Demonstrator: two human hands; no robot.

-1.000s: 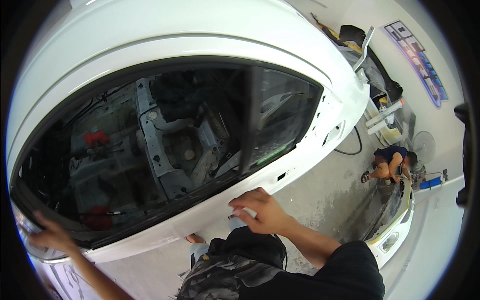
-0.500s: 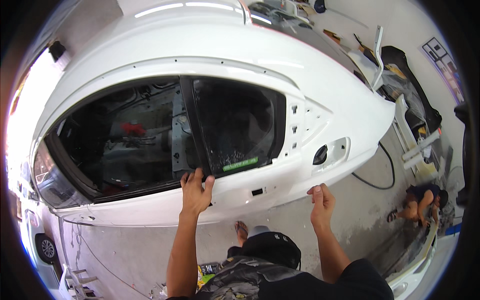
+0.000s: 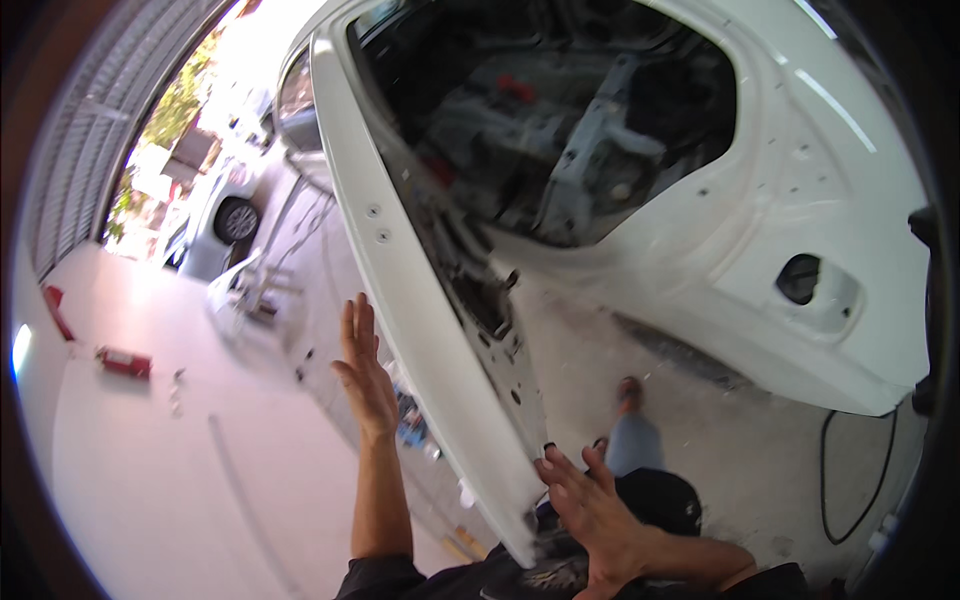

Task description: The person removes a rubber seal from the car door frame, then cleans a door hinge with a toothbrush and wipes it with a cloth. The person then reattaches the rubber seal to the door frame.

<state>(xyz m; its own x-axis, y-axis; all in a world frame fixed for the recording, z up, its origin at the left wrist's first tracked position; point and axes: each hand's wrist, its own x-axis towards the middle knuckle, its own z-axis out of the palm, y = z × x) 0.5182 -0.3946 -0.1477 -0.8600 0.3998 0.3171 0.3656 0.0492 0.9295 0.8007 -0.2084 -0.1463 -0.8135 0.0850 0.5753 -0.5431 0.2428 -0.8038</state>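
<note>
A white car door [image 3: 410,260] stands swung open and runs edge-on down the middle of the head view, its dark latch and inner parts showing along its right side. My left hand [image 3: 362,360] is raised with fingers stretched beside the door’s outer side; contact is unclear. My right hand [image 3: 590,510] is at the lower end of the door, fingers spread and bent near or against its edge. Right of the door, the white car body [image 3: 740,250] shows a stripped, dark interior through its opening.
My foot [image 3: 628,395] stands on the concrete floor [image 3: 570,350]. A black hose [image 3: 865,500] lies at lower right. Far left are a red extinguisher [image 3: 125,362], a stand with a pale part [image 3: 250,290], a shutter [image 3: 75,160] and a white car [image 3: 215,225] outside.
The door, closed half a second ago, has swung open toward me. The view has turned toward the shutter side, and both my hands have moved to the door’s edge area with fingers spreading.
</note>
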